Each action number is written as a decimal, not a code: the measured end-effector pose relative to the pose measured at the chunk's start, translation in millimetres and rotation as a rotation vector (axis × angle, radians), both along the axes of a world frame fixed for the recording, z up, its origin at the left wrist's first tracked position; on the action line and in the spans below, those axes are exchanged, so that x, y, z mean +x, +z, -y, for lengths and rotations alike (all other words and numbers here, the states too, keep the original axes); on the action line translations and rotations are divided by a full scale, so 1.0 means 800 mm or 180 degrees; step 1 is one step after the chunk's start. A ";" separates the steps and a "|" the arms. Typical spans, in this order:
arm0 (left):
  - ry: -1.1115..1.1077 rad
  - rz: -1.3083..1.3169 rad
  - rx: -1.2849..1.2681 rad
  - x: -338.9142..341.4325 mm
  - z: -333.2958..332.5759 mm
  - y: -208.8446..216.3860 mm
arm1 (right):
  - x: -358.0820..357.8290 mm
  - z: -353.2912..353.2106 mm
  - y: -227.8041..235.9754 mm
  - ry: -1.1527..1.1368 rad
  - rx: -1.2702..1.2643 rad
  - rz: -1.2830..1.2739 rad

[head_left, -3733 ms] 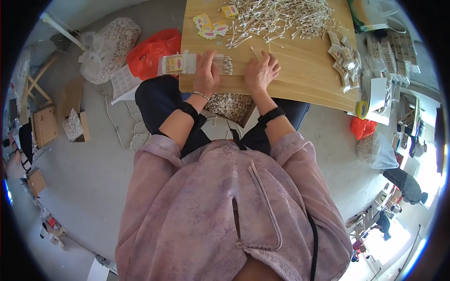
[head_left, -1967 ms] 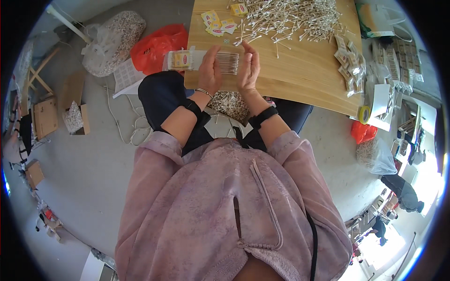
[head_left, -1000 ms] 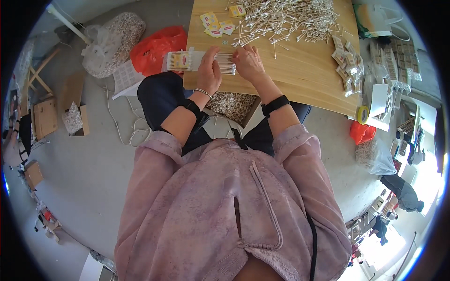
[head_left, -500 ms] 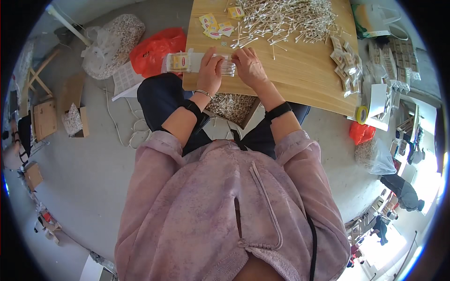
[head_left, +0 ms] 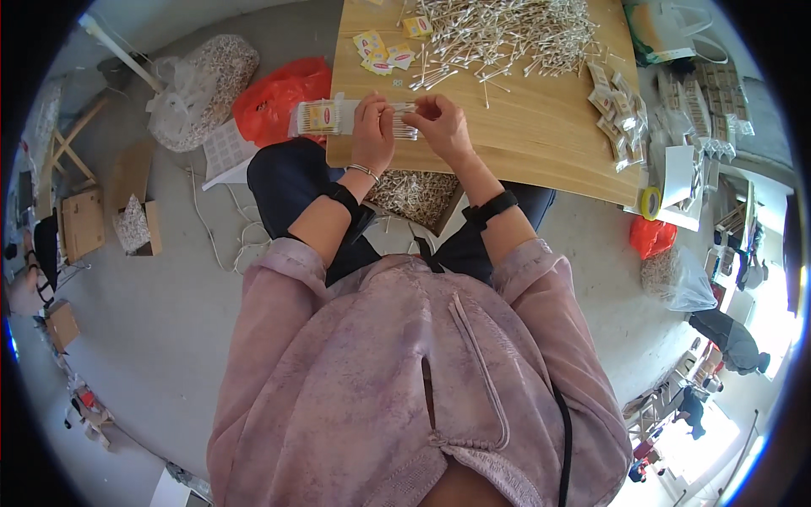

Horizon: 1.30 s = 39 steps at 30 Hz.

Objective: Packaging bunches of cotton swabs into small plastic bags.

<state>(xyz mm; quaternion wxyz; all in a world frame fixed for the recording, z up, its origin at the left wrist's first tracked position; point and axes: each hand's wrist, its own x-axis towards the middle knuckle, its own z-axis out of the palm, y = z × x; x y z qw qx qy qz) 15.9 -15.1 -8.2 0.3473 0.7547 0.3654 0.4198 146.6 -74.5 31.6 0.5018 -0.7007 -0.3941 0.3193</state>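
Holding a small bundle of cotton swabs (head_left: 404,124) between them, the left hand (head_left: 372,133) and the right hand (head_left: 440,127) are closed on it together at the near edge of the wooden table (head_left: 541,144). A big loose pile of swabs (head_left: 498,38) lies further back, and filled packets (head_left: 319,117) just left of the hands

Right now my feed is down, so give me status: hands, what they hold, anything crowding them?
Left hand and right hand both closed on a bundle of cotton swabs at the table edge. Loose swab pile beyond, apart.
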 end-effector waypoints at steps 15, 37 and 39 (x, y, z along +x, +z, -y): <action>-0.0249 0.0015 -0.0753 0.007 -0.001 0.051 | -0.011 -0.005 0.028 -0.0110 0.0555 -0.0881; -0.0736 0.0498 -0.1245 0.005 0.023 0.078 | -0.016 0.015 0.056 -0.0324 0.0820 -0.0541; -0.0756 0.0561 -0.1310 0.006 0.028 0.075 | -0.015 0.014 0.056 -0.0365 0.0691 -0.0704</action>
